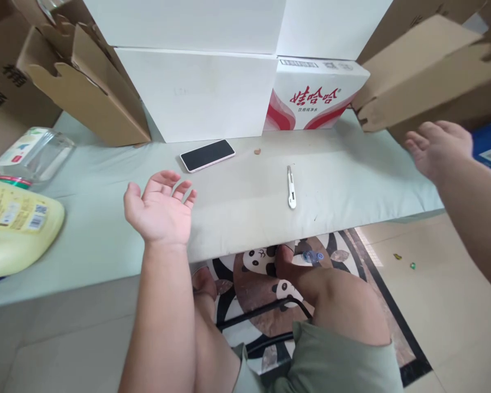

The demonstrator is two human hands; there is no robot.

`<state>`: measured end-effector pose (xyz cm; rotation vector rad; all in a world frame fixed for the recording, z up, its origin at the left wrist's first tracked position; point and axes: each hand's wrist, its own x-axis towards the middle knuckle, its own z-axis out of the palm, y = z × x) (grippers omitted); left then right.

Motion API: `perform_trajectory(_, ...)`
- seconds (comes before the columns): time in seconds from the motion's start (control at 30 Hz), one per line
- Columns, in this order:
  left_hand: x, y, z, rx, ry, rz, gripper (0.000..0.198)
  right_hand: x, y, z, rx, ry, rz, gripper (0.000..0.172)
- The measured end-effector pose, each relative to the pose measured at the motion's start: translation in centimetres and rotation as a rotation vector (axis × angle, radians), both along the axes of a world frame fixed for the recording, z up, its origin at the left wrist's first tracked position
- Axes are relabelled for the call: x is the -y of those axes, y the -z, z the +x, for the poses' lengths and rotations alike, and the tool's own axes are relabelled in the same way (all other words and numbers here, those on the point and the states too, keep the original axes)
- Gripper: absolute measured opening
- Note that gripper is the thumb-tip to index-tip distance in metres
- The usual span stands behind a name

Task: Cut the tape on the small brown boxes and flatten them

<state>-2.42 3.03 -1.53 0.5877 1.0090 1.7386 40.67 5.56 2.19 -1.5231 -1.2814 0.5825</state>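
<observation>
Head view shows phone (208, 155) beyond released left grip (161, 210), carton (423, 71) beyond released right grip (442, 148).

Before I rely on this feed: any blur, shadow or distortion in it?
Head view: tilted cardboard box at right looks blurred, smartphone and utility knife fairly crisp; head view: soft shadow on the tablecloth right of the purified-water carton; head view: yellow jug seems stretched at the edge.
</observation>
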Motion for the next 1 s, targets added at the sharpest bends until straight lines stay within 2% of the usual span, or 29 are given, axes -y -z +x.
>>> perform_trajectory(0.07, -0.1, -0.1, 0.1, 0.011, -0.02, -0.005, 0.039, -1.5, -0.1, -1.1, -0.036, -0.001, -0.077, 0.031)
perform_trajectory(0.17, -0.1, -0.4, -0.1, 0.021, -0.029, -0.007, 0.039, -3.2, 0.0, -0.7, -0.078, 0.013, -0.162, 0.027)
perform_trajectory(0.3, 0.3, -0.9, -0.6, 0.063, -0.04, -0.014, 0.037, -4.3, 0.5, -0.3, -0.158, 0.11, -0.315, 0.009)
perform_trajectory(0.37, 0.8, -1.0, -0.9, 0.092, -0.051, -0.019, 0.036, -4.4, 0.9, -1.6, -0.148, 0.09, -0.384, 0.004)
perform_trajectory(0.4, 1.0, -1.1, -1.1, 0.101, -0.053, -0.017, 0.035, -4.5, 1.2, -2.7, -0.103, 0.047, -0.401, 0.006)
perform_trajectory(0.5, 1.8, -1.2, -2.1, 0.11, -0.05, -0.002, 0.035, -5.2, 1.8, -7.3, 0.061, -0.1, -0.41, 0.011)
perform_trajectory(0.6, 2.6, -1.6, -3.0, 0.129, -0.086, 0.0, 0.037, -6.5, 2.0, -13.1, 0.131, -0.221, -0.407, 0.016)
perform_trajectory(0.7, 3.3, -2.3, -3.6, 0.188, -0.15, -0.019, 0.041, -8.1, 1.7, -19.5, 0.185, -0.371, -0.376, 0.03)
perform_trajectory(0.87, 4.0, -3.3, -4.4, 0.316, -0.152, -0.024, 0.043, -10.7, 0.3, -30.2, 0.45, -0.657, -0.221, 0.05)
perform_trajectory(1.0, 4.3, -3.7, -5.3, 0.361, -0.126, -0.071, 0.03, -12.9, -2.0, -38.7, 0.708, -0.738, -0.008, 0.049)
